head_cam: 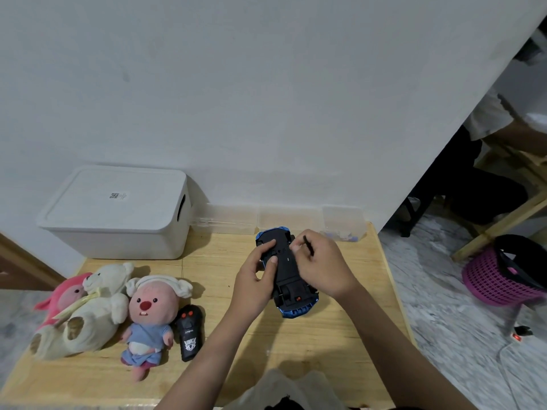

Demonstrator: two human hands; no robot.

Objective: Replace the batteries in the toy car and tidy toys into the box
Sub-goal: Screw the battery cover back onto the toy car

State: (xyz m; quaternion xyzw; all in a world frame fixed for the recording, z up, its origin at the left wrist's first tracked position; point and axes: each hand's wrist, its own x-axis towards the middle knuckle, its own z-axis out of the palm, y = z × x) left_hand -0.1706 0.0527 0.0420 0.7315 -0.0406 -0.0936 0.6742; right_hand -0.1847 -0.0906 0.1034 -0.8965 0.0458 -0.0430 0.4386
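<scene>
Two hands meet over the blue toy car (288, 287), which is turned belly-up at the 1 o'clock part of the wooden worktop (340, 335), presumably so the battery hatch on its black underside faces the person. The left hand (257, 272) curls round the car's left flank, thumb and fingertips pressing the underside to steady it. The right hand (321, 263) pinches a thin dark tool (308, 246), probably a small screwdriver, its lower end hidden near the chassis. The car's long axis runs roughly from 11 to 5 o'clock; which end is the nose I cannot tell. Three plush toys (97, 309) and a black remote (189, 332) wait at 8 o'clock, just in front of the lidded white box (118, 214), likely for tidying afterwards.
</scene>
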